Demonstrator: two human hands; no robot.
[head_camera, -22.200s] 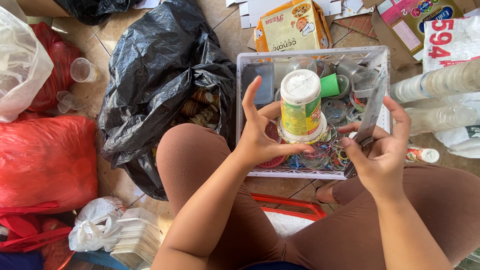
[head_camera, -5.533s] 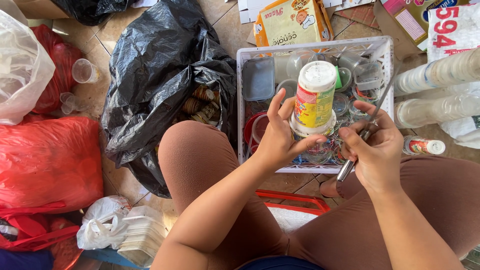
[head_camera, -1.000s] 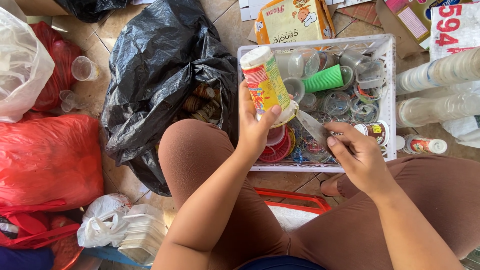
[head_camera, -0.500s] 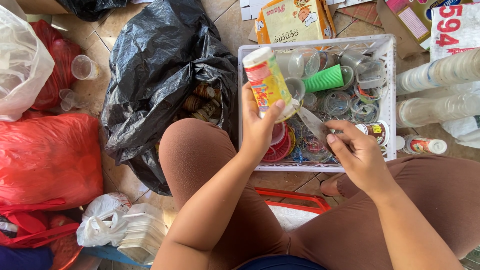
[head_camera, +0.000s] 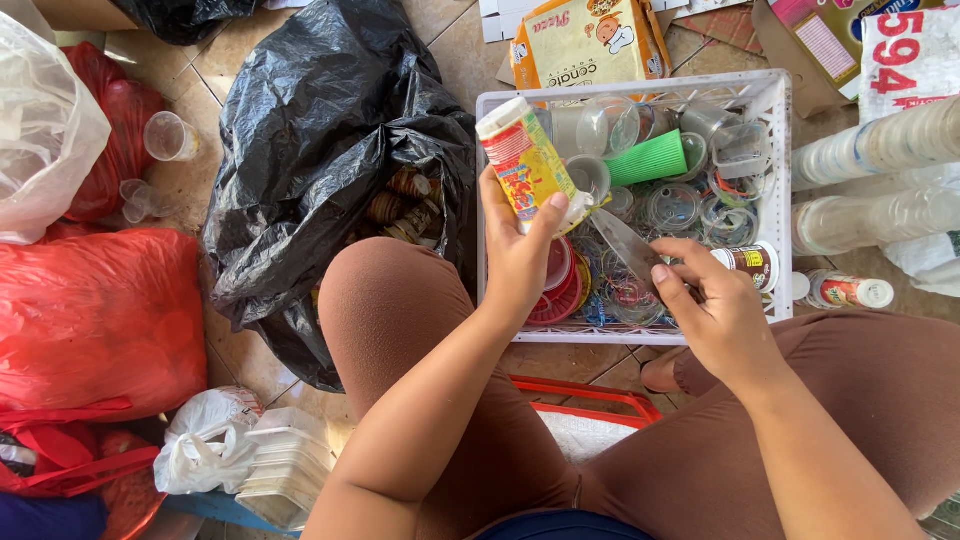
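Holding the tall plastic cup (head_camera: 527, 165) tilted over the white crate (head_camera: 776, 120), our left hand (head_camera: 520, 255) is wrapped around its lower part, while our right hand (head_camera: 715, 310) is closed on a knife (head_camera: 632, 247) whose blade points at the cup's base. The printed sleeve is still on the cup — by our judgement the stripping is barely begun, with many clear cups already in the crate. Against the frame half a second earlier, little differs — the cup leans slightly further left.

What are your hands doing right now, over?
Left hand grips labelled bottle, tilted. Right hand holds knife, tip near bottle's base. White crate of plastic cups below; nothing blocking.
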